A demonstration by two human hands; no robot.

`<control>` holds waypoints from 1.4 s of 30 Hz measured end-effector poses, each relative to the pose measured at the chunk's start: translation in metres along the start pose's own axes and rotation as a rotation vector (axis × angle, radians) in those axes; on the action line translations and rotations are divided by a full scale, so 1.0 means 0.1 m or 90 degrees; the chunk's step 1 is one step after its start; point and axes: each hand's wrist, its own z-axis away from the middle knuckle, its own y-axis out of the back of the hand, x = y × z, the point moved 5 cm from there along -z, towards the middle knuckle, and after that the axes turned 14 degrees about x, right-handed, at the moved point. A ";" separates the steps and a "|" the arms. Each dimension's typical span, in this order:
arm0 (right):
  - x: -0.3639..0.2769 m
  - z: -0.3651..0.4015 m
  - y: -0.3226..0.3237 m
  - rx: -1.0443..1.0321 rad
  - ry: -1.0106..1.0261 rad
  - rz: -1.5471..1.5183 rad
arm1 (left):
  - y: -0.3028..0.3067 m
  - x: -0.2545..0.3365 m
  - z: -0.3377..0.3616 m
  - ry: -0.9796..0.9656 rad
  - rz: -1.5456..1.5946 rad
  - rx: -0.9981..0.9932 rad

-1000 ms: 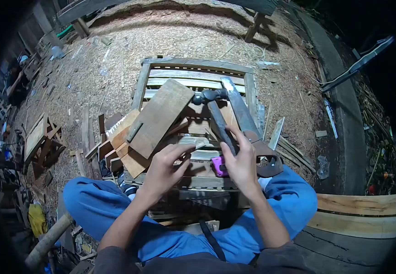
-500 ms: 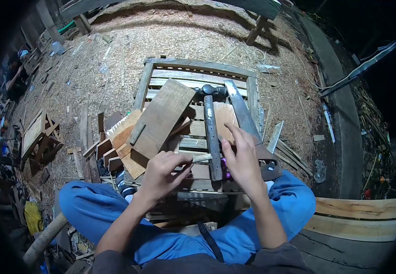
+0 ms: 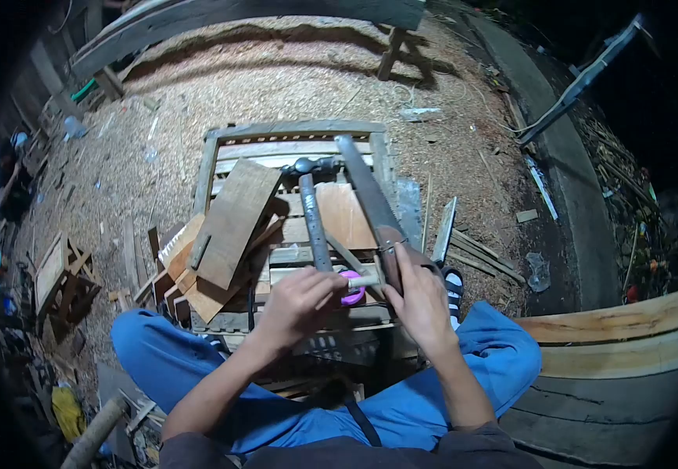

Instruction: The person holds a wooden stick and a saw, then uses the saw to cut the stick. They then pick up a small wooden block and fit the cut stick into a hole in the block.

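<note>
My left hand [image 3: 296, 305] is closed on a short pale wooden stick [image 3: 365, 281], which points right above a purple ring-shaped object [image 3: 352, 297]. At the near end of a hand saw [image 3: 370, 191], my right hand [image 3: 423, 305] has its fingers and thumb round the saw's brown heel and handle; part of that grip is hidden. The stick's tip comes close to the right thumb. Just beyond my left hand lies a hammer [image 3: 314, 223], its head away from me. A light wooden piece [image 3: 344, 215] rests between hammer and saw.
A slatted wooden table [image 3: 300, 127] stands before me. At its left, a wide board [image 3: 241, 219] lies over other offcuts. Loose strips [image 3: 487, 258] lie on the ground at the right. A long bench [image 3: 253, 14] crosses the far side. Another person [image 3: 12, 184] is at far left.
The view has shifted, so the table appears further left. My right hand has come down onto the saw's handle end. My left hand still holds the stick, now nearer the right hand.
</note>
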 end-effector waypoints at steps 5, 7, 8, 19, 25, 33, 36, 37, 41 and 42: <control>0.21 0.03 -0.08 0.083 0.001 -0.106 | -0.36 0.32 -0.04 -0.133 0.012 -0.039; 0.22 0.01 -0.02 0.125 0.004 -0.181 | -0.37 0.29 -0.06 -0.106 0.034 -0.078; 0.22 0.00 0.05 0.166 0.033 -0.205 | -0.38 0.23 -0.08 -0.059 0.050 -0.110; 0.32 0.40 0.42 0.312 -0.275 -0.332 | -0.32 0.05 0.00 -0.040 -0.014 -0.228; 0.19 0.91 0.24 0.478 -0.367 -0.513 | -0.63 0.36 0.07 -0.096 0.035 -0.195; 0.24 1.20 0.15 0.517 -0.451 -0.548 | -0.89 0.19 -0.21 -0.125 -0.026 -0.122; 0.26 1.23 0.03 0.526 -0.464 -0.561 | -0.92 0.18 -0.19 -0.113 -0.044 -0.122; 0.25 1.26 0.01 0.542 -0.454 -0.558 | -0.92 0.22 -0.17 -0.114 -0.051 -0.109; 0.19 1.38 -0.02 0.560 -0.459 -0.521 | -1.10 0.29 -0.05 -0.059 -0.019 -0.033; 0.18 1.40 0.00 0.582 -0.440 -0.495 | -1.12 0.32 -0.05 -0.047 -0.023 -0.021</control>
